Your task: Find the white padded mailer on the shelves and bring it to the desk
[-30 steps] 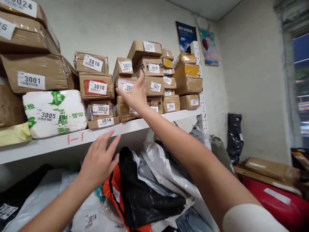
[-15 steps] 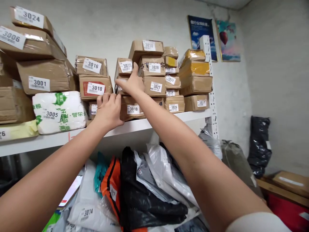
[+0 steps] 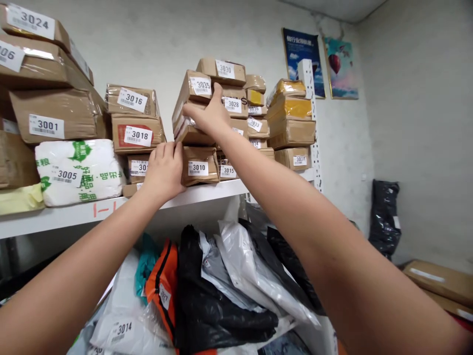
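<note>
From where I stand, both of the person's arms are stretched out and up toward the white shelf (image 3: 74, 217), entering low from either side and closing in toward the middle. The right arm runs long and nearly straight, climbing leftward in front of the stacked parcels. Its right hand (image 3: 210, 113) is turned with the back facing the person, thumb pointing left, index finger upright beside the label of the box marked 3035 (image 3: 197, 88). The palm lies over the front of the lower box (image 3: 195, 134), directly beneath 3035; I cannot tell how firmly it grips. That pair sits a little askew on top of the box marked 3010 (image 3: 199, 167), left of the boxes marked 3030 (image 3: 221, 71) and 3028 (image 3: 236, 103).

The left hand (image 3: 166, 170) is lower, wrist just above the shelf's edge, fingers bunched and pointing up, thumb out to the right next to 3010. The box marked 3018 (image 3: 135, 135) is just to its left. What its fingertips press or hold I can't make out. The two hands are apart, though near each other.
</note>
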### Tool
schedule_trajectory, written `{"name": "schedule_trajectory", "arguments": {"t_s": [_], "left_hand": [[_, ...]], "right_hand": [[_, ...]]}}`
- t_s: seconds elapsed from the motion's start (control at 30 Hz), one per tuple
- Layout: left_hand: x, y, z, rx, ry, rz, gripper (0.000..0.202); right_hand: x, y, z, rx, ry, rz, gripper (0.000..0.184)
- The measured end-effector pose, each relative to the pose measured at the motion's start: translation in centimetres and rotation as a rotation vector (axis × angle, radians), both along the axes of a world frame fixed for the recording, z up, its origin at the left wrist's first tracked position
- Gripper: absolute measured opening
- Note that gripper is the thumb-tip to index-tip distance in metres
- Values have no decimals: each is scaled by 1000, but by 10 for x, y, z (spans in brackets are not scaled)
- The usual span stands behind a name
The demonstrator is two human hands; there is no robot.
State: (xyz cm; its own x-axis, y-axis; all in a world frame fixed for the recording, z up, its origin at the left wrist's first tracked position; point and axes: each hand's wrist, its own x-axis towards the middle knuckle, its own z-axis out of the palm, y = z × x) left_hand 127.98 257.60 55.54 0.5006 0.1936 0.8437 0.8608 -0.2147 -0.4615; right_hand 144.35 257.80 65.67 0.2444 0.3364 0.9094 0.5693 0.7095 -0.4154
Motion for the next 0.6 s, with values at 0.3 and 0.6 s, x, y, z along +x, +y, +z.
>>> {"name": "schedule_trajectory", "arguments": {"t_s": [0.3,0.6], "left_hand": [[2,-2,3,-58,-44,-98,92],[3,-12,5,-60,-34,-173,90]], "right_hand": [[14,13,5,6,-7,59,109],[25,46,11,86,-38,121,110]]}}
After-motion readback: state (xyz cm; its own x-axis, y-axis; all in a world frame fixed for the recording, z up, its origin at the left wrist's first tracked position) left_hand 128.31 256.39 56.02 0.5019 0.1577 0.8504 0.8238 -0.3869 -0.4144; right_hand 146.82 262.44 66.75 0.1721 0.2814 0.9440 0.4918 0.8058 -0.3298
